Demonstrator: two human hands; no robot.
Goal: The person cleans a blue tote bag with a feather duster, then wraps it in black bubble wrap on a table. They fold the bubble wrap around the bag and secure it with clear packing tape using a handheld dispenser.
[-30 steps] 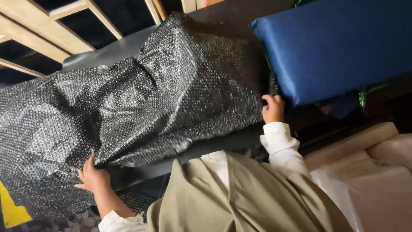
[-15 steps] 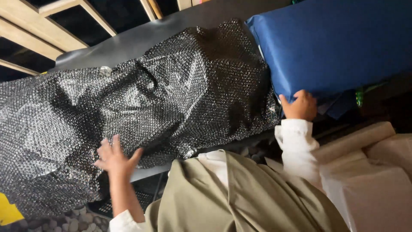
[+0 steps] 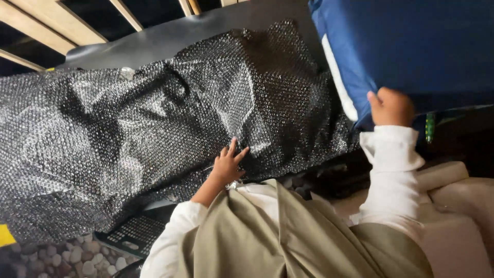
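Hands at work on black bubble wrap (image 3: 154,128).
Left hand (image 3: 226,166) presses open-palmed on its near edge; right hand (image 3: 391,107) grips the blue cushion (image 3: 411,51) closed.

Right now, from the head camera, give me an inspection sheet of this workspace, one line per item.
Surface: dark panel, mostly under the wrap.
Job's things: black bubble wrap, crumpled, spread wide; blue cushion at its right end.
Clutter: dark perforated mat on pebbled floor; yellow piece at left edge.
Grippers: left hand flat on the wrap, fingers spread; right hand curled at the cushion's lower edge.
Cables: nothing seen.
Surroundings: wooden slats above; pale padded furniture at right.
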